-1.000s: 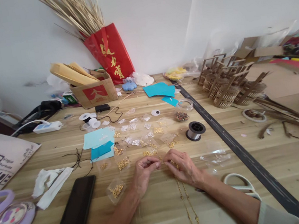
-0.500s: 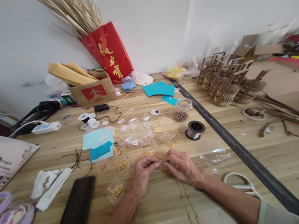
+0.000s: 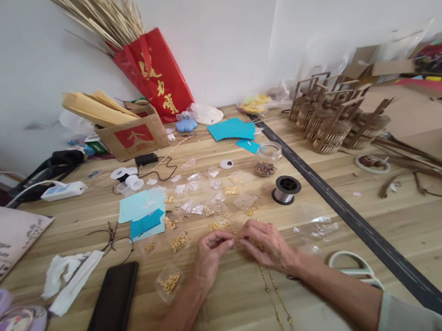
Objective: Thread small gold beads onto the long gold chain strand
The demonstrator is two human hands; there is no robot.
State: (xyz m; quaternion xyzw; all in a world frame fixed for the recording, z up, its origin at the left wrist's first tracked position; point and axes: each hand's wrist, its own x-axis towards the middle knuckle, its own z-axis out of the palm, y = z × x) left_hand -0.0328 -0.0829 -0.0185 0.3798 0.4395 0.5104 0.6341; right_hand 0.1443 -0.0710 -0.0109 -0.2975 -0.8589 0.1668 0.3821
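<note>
the chain [image 3: 278,305] trails over the worktop [image 3: 234,317] from the right hand [image 3: 270,244]'s grip; the left hand [image 3: 214,255] is pinched closed, on what i cannot tell. likely light, limp and easily kinked, the chain suits a fingertip hold near its end.

Packets [image 3: 179,241] across the table [image 3: 236,330]

From here, they lie mostly beyond the left hand [image 3: 212,254] and right hand [image 3: 268,244], the phone [image 3: 106,318] leftward, spool [image 3: 286,191] and scissors [image 3: 368,272] rightward, the chain [image 3: 279,305] nearer. At the back, stalks [image 3: 109,16] stand in a bag [image 3: 161,78] beside the carton [image 3: 134,136].
</note>
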